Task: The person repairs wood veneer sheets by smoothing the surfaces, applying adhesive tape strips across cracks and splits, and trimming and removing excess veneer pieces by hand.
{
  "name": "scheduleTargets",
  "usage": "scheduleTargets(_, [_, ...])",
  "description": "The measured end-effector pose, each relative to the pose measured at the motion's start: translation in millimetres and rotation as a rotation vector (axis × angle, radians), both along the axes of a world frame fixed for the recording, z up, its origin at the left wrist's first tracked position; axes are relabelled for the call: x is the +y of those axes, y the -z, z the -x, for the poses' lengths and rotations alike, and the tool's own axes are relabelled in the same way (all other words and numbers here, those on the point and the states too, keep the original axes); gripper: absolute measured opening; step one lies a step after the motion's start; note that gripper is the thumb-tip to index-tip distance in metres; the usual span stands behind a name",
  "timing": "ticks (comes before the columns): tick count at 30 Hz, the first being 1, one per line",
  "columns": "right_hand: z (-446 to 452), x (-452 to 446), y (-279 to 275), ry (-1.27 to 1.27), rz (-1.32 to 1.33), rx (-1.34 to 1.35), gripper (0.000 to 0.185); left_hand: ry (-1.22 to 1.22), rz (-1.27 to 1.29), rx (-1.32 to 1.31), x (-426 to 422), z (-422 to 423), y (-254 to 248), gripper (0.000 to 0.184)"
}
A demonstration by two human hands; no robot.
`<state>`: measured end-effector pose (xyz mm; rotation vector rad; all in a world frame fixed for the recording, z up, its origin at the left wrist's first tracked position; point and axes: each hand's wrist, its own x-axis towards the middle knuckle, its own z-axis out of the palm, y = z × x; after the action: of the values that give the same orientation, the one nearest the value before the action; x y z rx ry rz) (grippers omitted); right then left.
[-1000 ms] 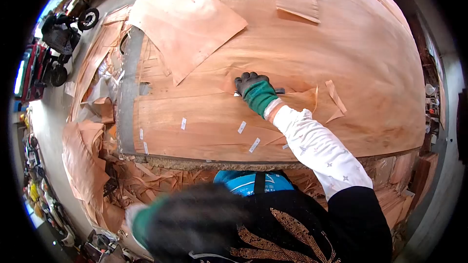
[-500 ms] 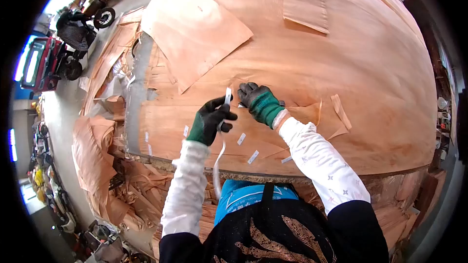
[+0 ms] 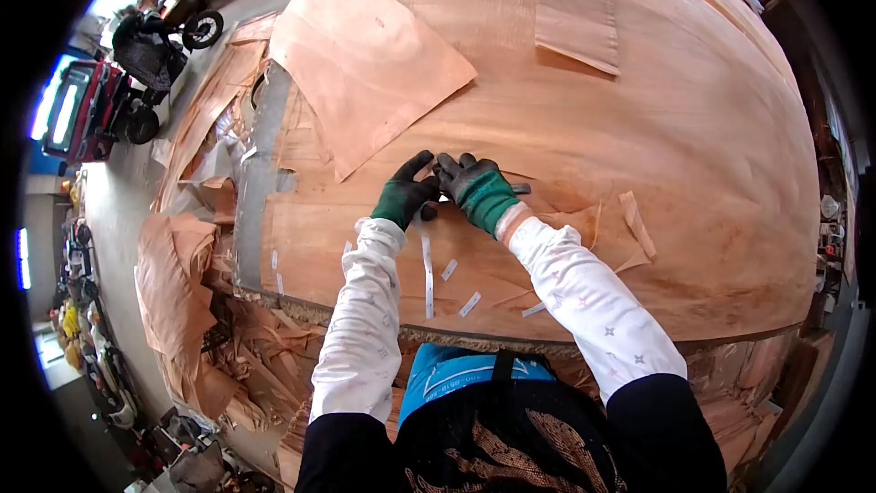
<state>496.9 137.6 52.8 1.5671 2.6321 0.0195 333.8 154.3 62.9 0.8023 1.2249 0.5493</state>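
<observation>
My left hand [image 3: 407, 194], in a black and green glove, is closed on a long strip of white tape [image 3: 428, 278] that trails from it down over the wood veneer sheet [image 3: 693, 246]. Its index finger points forward. Right beside it, my right hand [image 3: 479, 190] bends over the veneer, fingers curled and fingertips meeting the left hand. A dark stick-like tool [image 3: 521, 189] pokes out from under the right palm; its other end is hidden. Short tape pieces [image 3: 470, 304] are stuck on the veneer nearer my body.
A loose veneer piece [image 3: 370, 55] lies at the far left of the sheet, a smaller rectangular piece [image 3: 577, 32] farther back. A torn scrap [image 3: 638, 226] sits to the right. Veneer waste [image 3: 178, 283] heaps beyond the left edge; a motorcycle [image 3: 151, 55] stands on the floor.
My left hand has moved right and forward to meet my right hand, bringing the tape's end down to the veneer. The tape's tail now lies across the sheet. The right hand stays nearly in place.
</observation>
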Motion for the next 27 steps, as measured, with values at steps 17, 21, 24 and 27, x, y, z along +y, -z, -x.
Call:
scheduleTargets(17, [2, -5, 3, -0.045, -0.021, -0.03, 0.042, -0.028, 0.118, -0.08, -65, 42, -22, 0.048])
scheduleTargets(21, [-4, -20, -21, 0.192, 0.04, 0.265, 0.046, -0.075, 0.117, 0.117, -77, 30, -8, 0.04])
scheduleTargets(24, [12, -49, -6, 0.101, -0.161, 0.049, 0.046, -0.077, 0.112, 0.103, -81, 30, -7, 0.043])
scheduleTargets(27, [28, -78, 3, -0.023, -0.057, 0.063, 0.042, -0.158, 0.083, 0.049, -85, 24, -4, 0.046])
